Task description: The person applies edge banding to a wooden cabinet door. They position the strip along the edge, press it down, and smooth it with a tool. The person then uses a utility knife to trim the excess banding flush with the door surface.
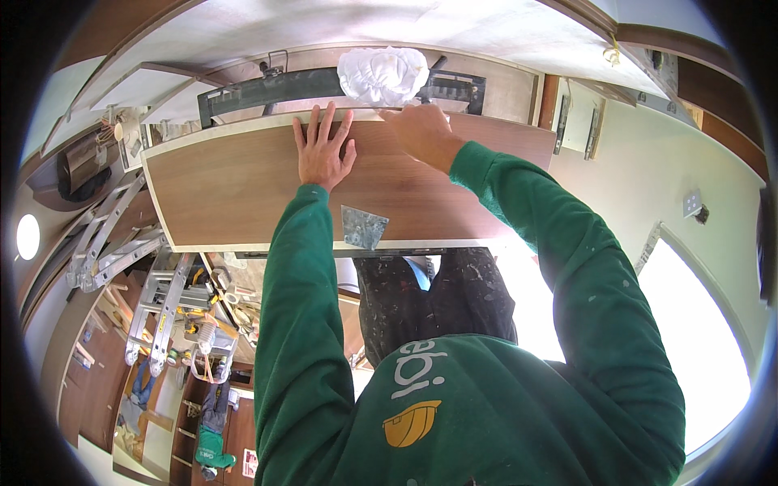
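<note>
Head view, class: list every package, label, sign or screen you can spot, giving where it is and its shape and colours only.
White plastic bag: top centre, above the wooden board, crumpled and bulging.
Printed emblem: on the green sweatshirt, lower centre, yellow rounded shape beside pale lettering.
Small label: bottom left on the floor, rectangular, white and red.
No screens in view.

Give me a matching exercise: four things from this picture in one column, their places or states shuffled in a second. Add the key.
1. left hand
2. right hand
3. crumpled white cloth
4. small grey metal plate

A. near the board's lower edge
B. flat, fingers spread, on the long brown wooden board
C. closed at the board's upper edge
D. bunched above the board

Pairs: 1-B, 2-C, 3-D, 4-A
</note>
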The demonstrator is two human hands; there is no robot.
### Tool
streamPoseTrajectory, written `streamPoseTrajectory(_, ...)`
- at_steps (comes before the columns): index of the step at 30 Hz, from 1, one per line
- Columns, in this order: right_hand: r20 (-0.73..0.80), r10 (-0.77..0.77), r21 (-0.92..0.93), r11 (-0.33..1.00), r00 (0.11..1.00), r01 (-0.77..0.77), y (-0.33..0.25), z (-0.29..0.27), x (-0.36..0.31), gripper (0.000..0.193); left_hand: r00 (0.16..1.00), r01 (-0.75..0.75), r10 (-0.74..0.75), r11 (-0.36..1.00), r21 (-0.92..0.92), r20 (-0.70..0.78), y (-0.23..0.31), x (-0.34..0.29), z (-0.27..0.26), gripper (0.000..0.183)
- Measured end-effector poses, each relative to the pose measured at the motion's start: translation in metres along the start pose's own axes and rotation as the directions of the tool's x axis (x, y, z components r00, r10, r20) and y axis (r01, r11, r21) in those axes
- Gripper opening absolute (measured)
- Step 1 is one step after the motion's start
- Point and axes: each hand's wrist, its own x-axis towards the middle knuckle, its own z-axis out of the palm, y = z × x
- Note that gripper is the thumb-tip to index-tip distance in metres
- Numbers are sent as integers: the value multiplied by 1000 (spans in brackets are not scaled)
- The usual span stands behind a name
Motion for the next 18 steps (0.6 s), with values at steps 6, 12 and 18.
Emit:
streamPoseTrajectory(6, -16, -3, 42, 999, 1000, 4, 0, 0, 0, 62, 1000, 1, -1, 1000, -7, -5, 0, 0, 0, 58)
streamPoseTrajectory(12, -42, -9, 62, 998, 999, 12, 2, 3, 0, 59, 1000, 3, -3, 1000, -16, -6, 0, 1, -1, 59)
streamPoseTrajectory(18, -33, 5, 59, 998, 999, -3, -1, -1, -1, 59, 1000, 12, -12, 1000, -19, -1, -1, -1, 0, 59)
